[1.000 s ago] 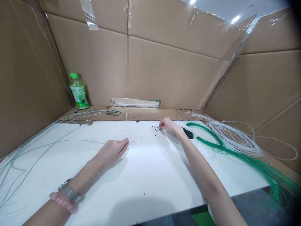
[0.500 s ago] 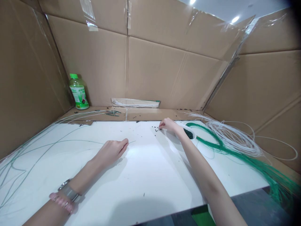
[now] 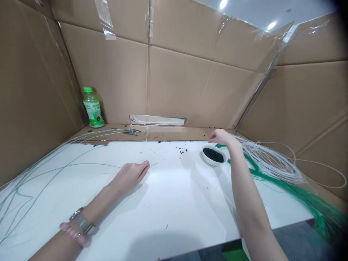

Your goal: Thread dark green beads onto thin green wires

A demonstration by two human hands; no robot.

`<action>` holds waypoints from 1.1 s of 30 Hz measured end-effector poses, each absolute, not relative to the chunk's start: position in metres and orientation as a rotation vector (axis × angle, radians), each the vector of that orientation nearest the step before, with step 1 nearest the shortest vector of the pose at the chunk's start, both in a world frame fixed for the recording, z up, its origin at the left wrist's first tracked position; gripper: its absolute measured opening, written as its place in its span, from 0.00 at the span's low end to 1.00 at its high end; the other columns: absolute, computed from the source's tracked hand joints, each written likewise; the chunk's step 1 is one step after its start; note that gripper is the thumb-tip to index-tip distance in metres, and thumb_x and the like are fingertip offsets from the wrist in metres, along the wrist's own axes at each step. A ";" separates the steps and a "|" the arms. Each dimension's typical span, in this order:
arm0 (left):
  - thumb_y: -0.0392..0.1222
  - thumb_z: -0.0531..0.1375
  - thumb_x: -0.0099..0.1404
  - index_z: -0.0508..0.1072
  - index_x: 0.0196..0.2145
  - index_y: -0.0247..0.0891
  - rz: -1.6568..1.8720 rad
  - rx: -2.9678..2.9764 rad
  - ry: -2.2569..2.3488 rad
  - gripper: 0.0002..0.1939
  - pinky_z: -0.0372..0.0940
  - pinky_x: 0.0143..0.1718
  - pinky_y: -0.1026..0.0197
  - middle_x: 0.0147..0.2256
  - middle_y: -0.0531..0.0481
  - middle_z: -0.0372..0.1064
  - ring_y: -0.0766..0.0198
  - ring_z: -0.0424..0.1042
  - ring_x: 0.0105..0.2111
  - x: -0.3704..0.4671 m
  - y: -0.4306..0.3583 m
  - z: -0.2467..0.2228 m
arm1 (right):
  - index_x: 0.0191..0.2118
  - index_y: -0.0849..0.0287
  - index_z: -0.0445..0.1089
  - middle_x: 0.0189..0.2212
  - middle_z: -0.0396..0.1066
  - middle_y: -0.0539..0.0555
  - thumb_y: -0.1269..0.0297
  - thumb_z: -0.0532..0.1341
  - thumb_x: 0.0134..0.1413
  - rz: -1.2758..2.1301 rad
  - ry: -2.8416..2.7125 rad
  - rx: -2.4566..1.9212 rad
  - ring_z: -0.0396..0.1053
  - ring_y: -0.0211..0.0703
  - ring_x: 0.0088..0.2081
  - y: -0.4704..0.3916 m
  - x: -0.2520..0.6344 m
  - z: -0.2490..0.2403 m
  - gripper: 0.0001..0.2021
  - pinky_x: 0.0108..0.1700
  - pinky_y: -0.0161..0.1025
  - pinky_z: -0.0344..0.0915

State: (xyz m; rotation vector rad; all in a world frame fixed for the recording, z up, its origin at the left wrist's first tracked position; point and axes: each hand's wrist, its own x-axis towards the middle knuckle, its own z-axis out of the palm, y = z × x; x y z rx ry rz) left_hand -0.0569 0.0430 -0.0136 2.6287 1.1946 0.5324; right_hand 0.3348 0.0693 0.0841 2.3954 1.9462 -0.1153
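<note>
My left hand (image 3: 136, 171) is closed in a pinch on a thin green wire (image 3: 153, 164). The wire's short tip sticks out past the fingertips, and its long part trails off to the left. Just behind a white bowl (image 3: 226, 159) is my right hand (image 3: 222, 138), its thumb and fingers pressed together. Whether it holds anything cannot be made out. Small dark beads (image 3: 213, 154) fill much of the bowl. Several loose beads (image 3: 182, 150) are scattered on the white table between the two hands.
Coiled white wires (image 3: 272, 163) and a bundle of green wires (image 3: 288, 186) lie on the right. A green-capped bottle (image 3: 94, 110) stands in the back left corner. Wires with dark tips (image 3: 132, 132) rest along the back. Cardboard walls (image 3: 185, 83) enclose the table (image 3: 174, 203).
My right hand has moved right, from the loose beads to behind the bowl, uncovering the bowl. My left hand keeps its pinch on the green wire, nearly still.
</note>
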 end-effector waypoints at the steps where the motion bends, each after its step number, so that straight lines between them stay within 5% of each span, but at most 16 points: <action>1: 0.44 0.42 0.68 0.62 0.29 0.40 0.554 2.595 1.183 0.15 0.48 0.25 0.64 0.17 0.55 0.56 0.64 0.58 0.18 -0.056 0.042 -0.014 | 0.37 0.63 0.70 0.37 0.72 0.54 0.59 0.58 0.57 -0.131 1.899 2.418 0.70 0.40 0.38 0.064 0.341 0.088 0.11 0.43 0.44 0.67; 10: 0.44 0.47 0.66 0.62 0.27 0.39 0.808 2.248 1.004 0.12 0.47 0.24 0.65 0.16 0.59 0.48 0.69 0.50 0.18 -0.045 0.033 -0.014 | 0.32 0.62 0.74 0.33 0.75 0.56 0.68 0.63 0.49 -0.281 2.341 2.553 0.71 0.43 0.37 0.070 0.285 0.087 0.05 0.43 0.40 0.65; 21: 0.54 0.47 0.65 0.60 0.27 0.38 1.222 1.675 0.917 0.18 0.44 0.19 0.67 0.17 0.60 0.43 0.70 0.46 0.17 -0.027 0.017 -0.014 | 0.33 0.61 0.73 0.35 0.75 0.57 0.58 0.58 0.51 -1.633 3.063 2.302 0.72 0.43 0.36 0.005 0.111 0.008 0.12 0.28 0.33 0.66; 26: 0.54 0.48 0.65 0.60 0.26 0.38 1.214 1.582 0.832 0.18 0.45 0.18 0.68 0.16 0.61 0.43 0.71 0.45 0.16 -0.020 0.010 -0.016 | 0.27 0.59 0.70 0.27 0.72 0.54 0.58 0.58 0.51 -1.863 3.085 2.406 0.69 0.42 0.33 -0.006 0.100 0.005 0.11 0.29 0.34 0.64; 29: 0.52 0.53 0.63 0.62 0.22 0.36 1.196 1.601 0.787 0.18 0.53 0.22 0.67 0.16 0.58 0.52 0.70 0.54 0.18 -0.022 0.011 -0.011 | 0.26 0.59 0.68 0.28 0.70 0.54 0.57 0.58 0.51 -1.854 3.141 2.396 0.68 0.41 0.32 -0.008 0.105 0.006 0.10 0.31 0.36 0.64; 33: 0.44 0.60 0.59 0.71 0.29 0.35 1.291 1.609 0.766 0.09 0.61 0.36 0.63 0.29 0.50 0.66 0.64 0.66 0.33 -0.028 0.013 0.000 | 0.26 0.58 0.68 0.27 0.69 0.52 0.58 0.59 0.51 -1.767 3.191 2.303 0.66 0.41 0.34 -0.012 0.115 0.005 0.10 0.35 0.37 0.62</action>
